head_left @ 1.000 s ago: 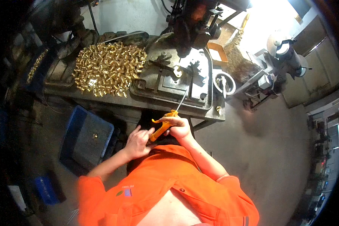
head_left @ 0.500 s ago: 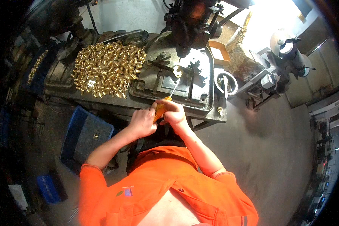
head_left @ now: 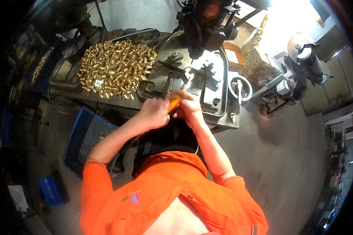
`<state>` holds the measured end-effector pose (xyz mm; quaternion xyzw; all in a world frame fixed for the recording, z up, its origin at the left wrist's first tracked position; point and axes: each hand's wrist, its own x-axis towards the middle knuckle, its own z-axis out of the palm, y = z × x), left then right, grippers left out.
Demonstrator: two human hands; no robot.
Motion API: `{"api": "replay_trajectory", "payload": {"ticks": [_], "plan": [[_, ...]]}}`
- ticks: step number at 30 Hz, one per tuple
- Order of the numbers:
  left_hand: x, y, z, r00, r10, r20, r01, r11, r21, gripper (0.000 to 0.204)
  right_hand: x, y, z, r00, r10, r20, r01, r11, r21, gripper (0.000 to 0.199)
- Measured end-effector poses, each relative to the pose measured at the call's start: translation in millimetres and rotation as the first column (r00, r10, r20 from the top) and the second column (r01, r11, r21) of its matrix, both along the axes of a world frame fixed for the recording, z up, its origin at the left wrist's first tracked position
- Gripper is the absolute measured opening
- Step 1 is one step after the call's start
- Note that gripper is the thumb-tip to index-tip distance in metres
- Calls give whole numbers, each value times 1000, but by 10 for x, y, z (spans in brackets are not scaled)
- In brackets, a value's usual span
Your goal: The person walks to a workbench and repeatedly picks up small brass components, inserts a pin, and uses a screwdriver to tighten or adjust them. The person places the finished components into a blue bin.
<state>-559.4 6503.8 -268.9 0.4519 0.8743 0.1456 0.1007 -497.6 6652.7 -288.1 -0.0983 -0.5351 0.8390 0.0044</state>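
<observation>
Both my hands are closed around the yellow handle of a screwdriver [head_left: 174,102] at the front edge of the machine table. My left hand [head_left: 155,112] grips the handle from the left, and my right hand [head_left: 191,106] wraps it from the right. Its thin metal shaft points away from me, toward a small brass fitting [head_left: 189,73] under the head of the drill press [head_left: 202,29]. Whether the tip touches the fitting cannot be made out. My fingers hide part of the handle.
Left of the drill press table [head_left: 222,98] lies a big heap of brass fittings [head_left: 117,68]. To the right stand a white bowl [head_left: 248,88], an orange tray [head_left: 241,58] and a grinder-like machine [head_left: 308,58]. A blue bin [head_left: 72,145] sits below on the left.
Both hands and the screwdriver have moved slightly forward and to the right, closer to the brass fitting. The whole view has also shifted a little.
</observation>
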Motion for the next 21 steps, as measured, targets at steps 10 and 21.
{"api": "replay_trajectory", "payload": {"ticks": [10,21], "plan": [[421,-142,-1152,401,-150,904,363,932,-7,33,1351,-31,-470,877,110,467,-77,993,-89,74],[-193,-577,-412,985,-49,165,27,991,132,35,1236,43,-1298,903,-41,427,-41,983,180,58]]}}
